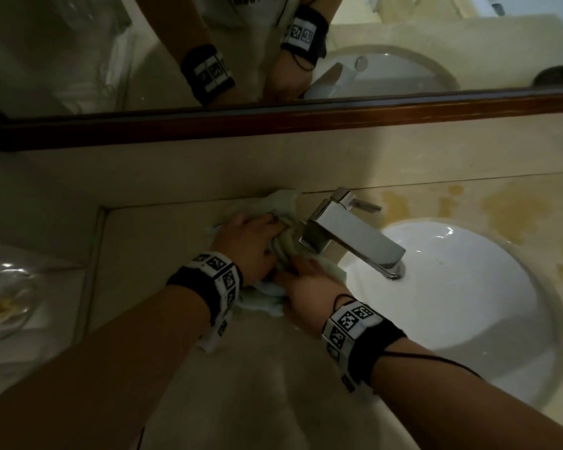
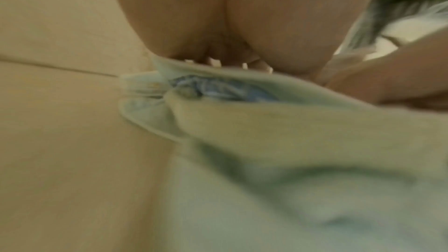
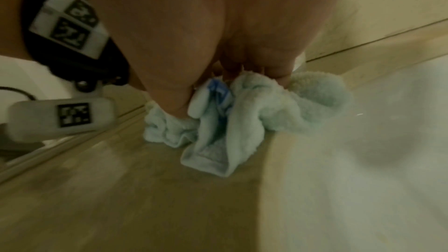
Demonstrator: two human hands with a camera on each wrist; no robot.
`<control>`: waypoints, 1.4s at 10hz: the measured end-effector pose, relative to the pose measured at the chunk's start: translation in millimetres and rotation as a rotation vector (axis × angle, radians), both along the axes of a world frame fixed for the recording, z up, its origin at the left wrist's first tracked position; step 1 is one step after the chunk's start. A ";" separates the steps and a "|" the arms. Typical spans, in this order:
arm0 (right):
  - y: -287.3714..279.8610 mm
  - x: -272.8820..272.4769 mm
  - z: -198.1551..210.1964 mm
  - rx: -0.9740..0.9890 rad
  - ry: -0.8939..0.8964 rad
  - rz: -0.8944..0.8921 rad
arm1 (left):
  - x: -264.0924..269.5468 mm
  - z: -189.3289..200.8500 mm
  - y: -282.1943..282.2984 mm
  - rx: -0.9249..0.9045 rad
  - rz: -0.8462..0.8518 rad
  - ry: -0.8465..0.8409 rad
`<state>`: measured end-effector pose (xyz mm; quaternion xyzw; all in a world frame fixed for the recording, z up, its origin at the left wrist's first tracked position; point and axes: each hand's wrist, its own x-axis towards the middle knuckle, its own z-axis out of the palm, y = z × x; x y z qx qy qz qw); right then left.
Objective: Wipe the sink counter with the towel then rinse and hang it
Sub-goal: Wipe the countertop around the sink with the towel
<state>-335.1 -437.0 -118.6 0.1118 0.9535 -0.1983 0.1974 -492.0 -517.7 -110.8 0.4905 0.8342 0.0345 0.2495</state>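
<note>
A pale green-blue towel (image 1: 281,203) lies bunched on the beige counter (image 1: 163,254), against the left side of the chrome faucet (image 1: 351,237). My left hand (image 1: 260,241) grips the towel from above, fingers curled into the folds beside the faucet base. My right hand (image 1: 301,277) grips the nearer part of the towel at the sink's left rim. In the left wrist view my fingertips (image 2: 227,62) dig into the towel (image 2: 254,125). In the right wrist view my right hand (image 3: 244,73) clutches the towel (image 3: 257,114), which shows a blue tag.
The white sink basin (image 1: 462,293) lies to the right under the faucet spout. Yellowish stains (image 1: 501,209) mark the counter behind it. A brown-framed mirror (image 1: 273,123) runs along the back wall. A glass item (image 1: 4,287) stands at far left, beyond the counter's raised edge.
</note>
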 end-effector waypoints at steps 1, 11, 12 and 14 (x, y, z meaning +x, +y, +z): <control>15.4 21.5 -1.0 -0.009 -0.008 -0.062 | 32.2 -5.2 -19.0 -0.057 0.036 -0.018; 6.3 54.5 -2.9 0.041 0.086 0.049 | 123.6 -11.0 -81.3 -0.005 0.301 -0.123; -30.1 57.1 -0.5 0.015 0.068 0.165 | 141.2 -6.7 -120.1 -0.078 0.395 -0.058; -107.4 119.6 -7.9 -0.008 0.066 0.377 | 230.7 -0.5 -204.1 -0.156 0.546 -0.042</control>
